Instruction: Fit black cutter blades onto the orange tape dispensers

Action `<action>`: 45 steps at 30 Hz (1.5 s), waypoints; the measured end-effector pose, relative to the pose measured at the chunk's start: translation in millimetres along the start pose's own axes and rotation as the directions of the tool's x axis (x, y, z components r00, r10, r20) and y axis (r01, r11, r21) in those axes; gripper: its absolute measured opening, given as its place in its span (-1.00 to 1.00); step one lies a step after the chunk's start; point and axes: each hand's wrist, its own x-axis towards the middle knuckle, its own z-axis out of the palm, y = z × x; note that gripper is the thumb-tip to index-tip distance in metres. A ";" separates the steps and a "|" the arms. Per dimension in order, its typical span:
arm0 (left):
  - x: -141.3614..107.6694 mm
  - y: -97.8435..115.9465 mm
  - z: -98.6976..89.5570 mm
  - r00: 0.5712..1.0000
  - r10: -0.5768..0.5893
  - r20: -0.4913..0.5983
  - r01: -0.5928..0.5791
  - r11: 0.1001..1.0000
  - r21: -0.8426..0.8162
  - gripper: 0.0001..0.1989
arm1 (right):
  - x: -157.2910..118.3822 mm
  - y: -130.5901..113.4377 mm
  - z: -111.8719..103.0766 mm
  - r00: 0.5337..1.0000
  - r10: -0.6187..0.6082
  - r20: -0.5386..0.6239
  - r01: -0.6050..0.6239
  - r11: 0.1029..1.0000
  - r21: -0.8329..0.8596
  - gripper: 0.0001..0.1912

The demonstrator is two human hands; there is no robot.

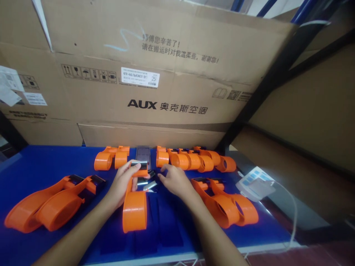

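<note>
My left hand (pixel 122 183) is closed around an orange tape dispenser (pixel 134 212), whose ring-shaped end hangs toward me. A shiny silver and black piece (pixel 141 164) lies across the top of its head, by my left thumb. Several loose silver and black strips (pixel 149 186) rest on the blue table just beyond, partly hidden by the hand. To the right of these strips is my right hand (pixel 174 179), its fingers slightly curled and apart, with nothing visible in them.
More orange dispensers stand in groups: left front (pixel 59 208), back left (pixel 104 159), back right (pixel 191 161) and right front (pixel 227 208). A phone (pixel 143 153) lies at the back. A white box with a cable (pixel 256 184) sits at the right edge. A large cardboard sheet (pixel 105 107) walls off the rear.
</note>
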 end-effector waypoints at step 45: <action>4.5 9.9 -6.7 0.995 0.096 -0.010 -0.095 0.992 0.077 -0.66 | 0.7 -10.4 -8.3 0.917 -0.396 0.053 0.390 0.917 0.087 -0.83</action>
